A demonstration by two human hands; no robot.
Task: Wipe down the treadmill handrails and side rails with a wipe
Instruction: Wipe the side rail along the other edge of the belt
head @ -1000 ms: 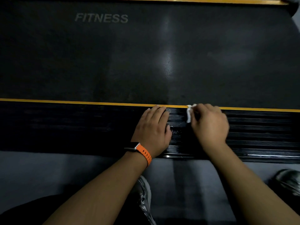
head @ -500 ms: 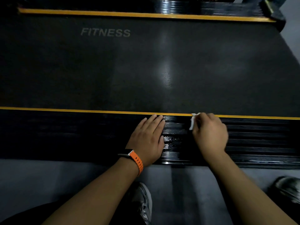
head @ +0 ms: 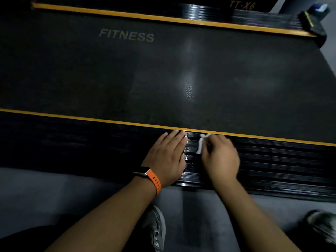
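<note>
Where the black ribbed side rail [head: 72, 142] with its yellow edge strip runs along the near side of the dark treadmill belt [head: 109, 79] printed FITNESS, both hands are down on it. The left hand [head: 166, 157], with a dark smartwatch on an orange strap [head: 151, 177] at the wrist, lies flat with straight fingers together, grasping nothing, its fingertips reaching the yellow strip. Just to its right is the white wipe [head: 201, 142], a thin crumpled strip. It sticks out from under the right hand's fingers and lies on the ribs just below the yellow strip. The right hand [head: 221, 158] is curled over the wipe and clasps it against the rail; its outline is blurred. The ribs between the two hands look glossy. Below the rail is grey floor [head: 54, 193], with a silver-grey shoe [head: 156, 230] between the forearms and another [head: 321, 226] at the far right.

Against half a second ago, the right hand and the wipe have slid left, so the gap between the hands is narrower, and the view has lifted to show more of the far rail [head: 200, 13]
</note>
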